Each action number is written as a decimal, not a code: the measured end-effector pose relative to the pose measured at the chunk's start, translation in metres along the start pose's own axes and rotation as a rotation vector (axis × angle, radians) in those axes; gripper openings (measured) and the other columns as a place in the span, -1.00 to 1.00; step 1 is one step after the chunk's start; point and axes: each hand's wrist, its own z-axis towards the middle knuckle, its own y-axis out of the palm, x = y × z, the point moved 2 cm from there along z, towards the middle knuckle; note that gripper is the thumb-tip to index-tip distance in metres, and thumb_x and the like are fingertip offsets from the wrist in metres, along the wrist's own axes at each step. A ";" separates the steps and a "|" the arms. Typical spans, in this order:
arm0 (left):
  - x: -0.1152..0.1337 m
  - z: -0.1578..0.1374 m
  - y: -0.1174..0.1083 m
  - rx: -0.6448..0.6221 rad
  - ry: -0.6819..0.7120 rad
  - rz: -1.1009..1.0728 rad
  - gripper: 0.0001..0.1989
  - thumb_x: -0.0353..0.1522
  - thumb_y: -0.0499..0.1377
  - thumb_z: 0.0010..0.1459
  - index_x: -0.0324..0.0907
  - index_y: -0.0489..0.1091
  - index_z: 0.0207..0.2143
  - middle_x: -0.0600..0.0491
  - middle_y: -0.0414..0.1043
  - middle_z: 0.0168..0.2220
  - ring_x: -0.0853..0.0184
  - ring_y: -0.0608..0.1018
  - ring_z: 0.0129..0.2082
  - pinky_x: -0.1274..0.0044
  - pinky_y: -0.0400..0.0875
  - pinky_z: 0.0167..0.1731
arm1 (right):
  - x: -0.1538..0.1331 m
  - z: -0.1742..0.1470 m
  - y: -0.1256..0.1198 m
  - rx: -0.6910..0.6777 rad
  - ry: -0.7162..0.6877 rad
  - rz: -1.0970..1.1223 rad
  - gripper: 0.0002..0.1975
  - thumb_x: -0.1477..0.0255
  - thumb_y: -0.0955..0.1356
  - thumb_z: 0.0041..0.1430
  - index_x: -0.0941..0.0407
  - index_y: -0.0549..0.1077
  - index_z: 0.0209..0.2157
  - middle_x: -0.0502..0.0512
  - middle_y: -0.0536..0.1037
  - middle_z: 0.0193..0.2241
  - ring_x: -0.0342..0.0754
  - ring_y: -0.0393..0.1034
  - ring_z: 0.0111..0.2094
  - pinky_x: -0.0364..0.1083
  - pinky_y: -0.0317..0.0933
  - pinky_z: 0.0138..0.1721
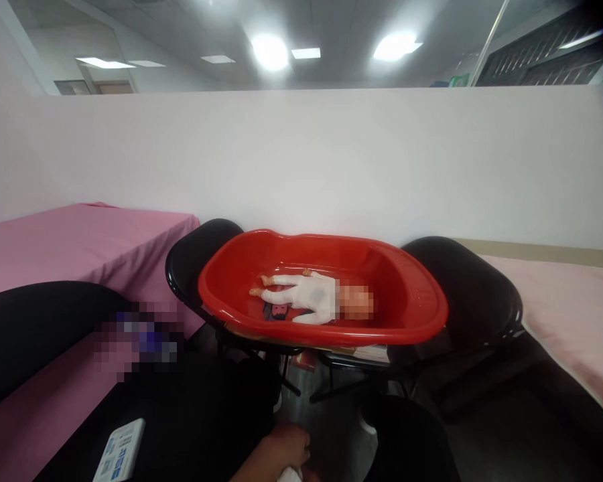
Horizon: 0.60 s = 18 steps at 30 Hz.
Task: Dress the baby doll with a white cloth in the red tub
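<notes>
My left hand [292,444] is low in the view, near the bottom edge, with its fingers curled closed. Just under it, a crumpled white cloth or tissue [289,474] shows in part, and the fingers seem closed on it. A sliver of skin beside the cloth may be my right hand [310,475]; most of it is cut off by the frame edge. Beyond, apart from both hands, a red baby bathtub [427,294] holds a baby doll [311,298] in white clothes, lying on its back with its head to the right. The head is blurred out.
The tub rests across black chairs [462,288]. Pink-covered surfaces stand left [105,234] and right [573,301]. A white pack with blue print [120,450] lies at lower left on something black. A wall [306,161] with glass above closes the back.
</notes>
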 end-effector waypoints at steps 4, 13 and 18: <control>0.003 -0.004 -0.005 -0.015 0.000 -0.017 -0.64 -0.26 0.03 0.00 -0.04 0.46 -0.16 -0.04 0.51 -0.18 0.11 0.54 -0.25 0.35 0.41 -0.35 | 0.006 -0.020 -0.003 0.033 -0.044 0.004 -0.48 0.37 0.18 -0.05 -0.24 0.30 0.00 -0.13 0.46 -0.11 0.17 0.28 0.02 -0.03 0.25 -0.40; 0.007 -0.010 -0.011 -0.014 0.009 0.000 -0.63 -0.26 0.02 0.00 -0.06 0.46 -0.16 -0.04 0.50 -0.18 0.11 0.54 -0.23 0.33 0.43 -0.31 | 0.067 -0.122 0.009 0.035 -0.013 0.053 -0.68 0.26 0.19 0.21 0.11 0.41 -0.13 -0.01 0.42 -0.15 0.14 0.26 0.01 -0.04 0.31 -0.15; 0.007 -0.013 -0.012 -0.008 0.014 -0.002 -0.63 -0.26 0.01 -0.01 -0.07 0.46 -0.16 -0.05 0.50 -0.17 0.12 0.54 -0.23 0.34 0.42 -0.32 | 0.119 -0.215 0.032 -0.031 0.026 0.083 -0.68 0.30 0.30 0.13 0.11 0.35 -0.08 0.10 0.37 -0.07 -0.04 0.30 -0.08 -0.05 0.30 -0.15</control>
